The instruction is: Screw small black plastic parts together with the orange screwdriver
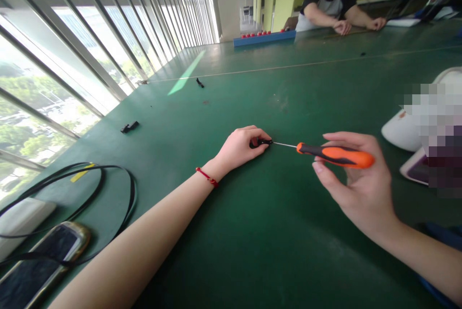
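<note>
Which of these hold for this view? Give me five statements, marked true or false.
1. The right hand holds an orange-and-black screwdriver. True.
2. The bracelet is blue. False: it is red.
3. The left hand holds a small black part. True.
4. The tabletop is white. False: it is green.
5. A black cable crosses over the phone at lower left. True.
</note>
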